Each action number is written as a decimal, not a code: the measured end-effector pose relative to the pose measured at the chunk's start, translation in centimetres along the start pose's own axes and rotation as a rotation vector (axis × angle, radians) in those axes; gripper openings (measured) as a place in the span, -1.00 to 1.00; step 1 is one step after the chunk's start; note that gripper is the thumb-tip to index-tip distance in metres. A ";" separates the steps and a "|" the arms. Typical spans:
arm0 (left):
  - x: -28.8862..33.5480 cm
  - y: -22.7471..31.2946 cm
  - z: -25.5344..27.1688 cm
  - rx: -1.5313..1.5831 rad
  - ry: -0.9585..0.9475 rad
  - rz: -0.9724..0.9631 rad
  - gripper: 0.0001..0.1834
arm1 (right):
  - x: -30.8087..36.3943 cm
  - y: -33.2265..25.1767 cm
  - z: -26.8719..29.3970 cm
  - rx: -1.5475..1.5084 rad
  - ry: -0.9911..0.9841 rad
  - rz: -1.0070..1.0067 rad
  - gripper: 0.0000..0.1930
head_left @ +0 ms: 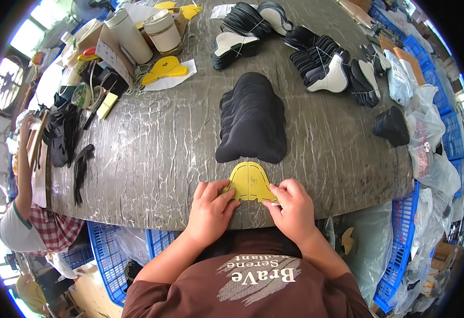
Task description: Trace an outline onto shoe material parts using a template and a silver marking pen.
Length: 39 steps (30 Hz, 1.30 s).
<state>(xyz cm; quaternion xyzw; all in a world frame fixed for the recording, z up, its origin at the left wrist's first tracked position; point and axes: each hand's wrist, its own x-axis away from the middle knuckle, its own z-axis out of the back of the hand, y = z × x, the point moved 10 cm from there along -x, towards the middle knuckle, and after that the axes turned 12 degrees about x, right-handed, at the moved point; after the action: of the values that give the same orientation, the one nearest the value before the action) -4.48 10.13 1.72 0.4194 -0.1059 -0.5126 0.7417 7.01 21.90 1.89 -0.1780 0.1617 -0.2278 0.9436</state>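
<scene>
Between my two hands is a yellow pattern template (249, 182), rounded at its far end, with dark slots along its outline. My left hand (211, 208) pinches its left lower corner between thumb and fingers. At the right lower corner, my right hand (291, 208) grips it the same way. Just beyond the template lies a long overlapping row of black shaped pieces (253, 119), fanned out along the table. Whether a black piece lies under the template cannot be made out.
Tied bundles of black pieces (325, 66) lie at the far right of the worktable (152, 153). Another yellow template (164, 70), a tumbler (128, 37) and a pot (162, 33) are far left. Blue crates (110, 259) stand below the near edge. A co-worker's arm (24, 164) is at left.
</scene>
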 end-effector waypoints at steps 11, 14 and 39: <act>0.0 0.6 0.0 -0.056 0.028 -0.048 -0.73 | 0.0 0.2 0.0 -0.020 0.000 -0.003 -0.66; -0.1 1.2 -0.5 -0.150 -0.006 -0.038 -0.73 | 0.0 0.3 0.1 -0.024 0.001 -0.004 -0.67; 2.5 4.5 -8.0 -0.643 -0.289 -0.316 -0.32 | -5.2 -3.2 0.6 -0.436 -0.077 0.090 -0.86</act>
<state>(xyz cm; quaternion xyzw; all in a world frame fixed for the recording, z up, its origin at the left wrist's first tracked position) 4.35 12.64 -0.70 0.1002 0.0227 -0.6815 0.7246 1.64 21.92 4.87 -0.3789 0.1786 -0.1379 0.8975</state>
